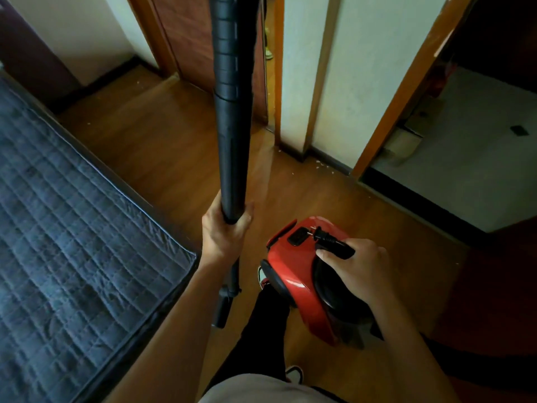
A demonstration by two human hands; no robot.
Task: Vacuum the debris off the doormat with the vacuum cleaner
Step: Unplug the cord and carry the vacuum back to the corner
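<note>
- The right hand is nearest, with its forearm reaching down and forward. Its fingers are clamped round the black carrying handle of the red vacuum cleaner, and the plug is pinned under a finger. The body hangs clear of the floor, above a dark trouser leg.
- Just left of it, the left hand is wrapped tight round the lower end of the thick black tube, wrist roughly straight. The tube stands almost upright and runs out of the top of the view. A thinner section with a small fitting hangs below the fist.
- The step looks like carrying the machine to the job, so no cleaning has begun.
- To do this well:
  - Keep the tube near vertical and close to the body so it misses the door frames.
  - Keep the plug trapped so no cord trails underfoot.
  - Set the body down gently near a socket before letting go.
- A quilted dark mattress lies on the left, just beside the tube hand.
- Ahead is the wooden floor, with pale crumbs along the skirting.
- Farther off are a brown door and an open doorway.
- I cannot pick out the doormat with certainty. A dark patch at the lower right might be it.
</note>
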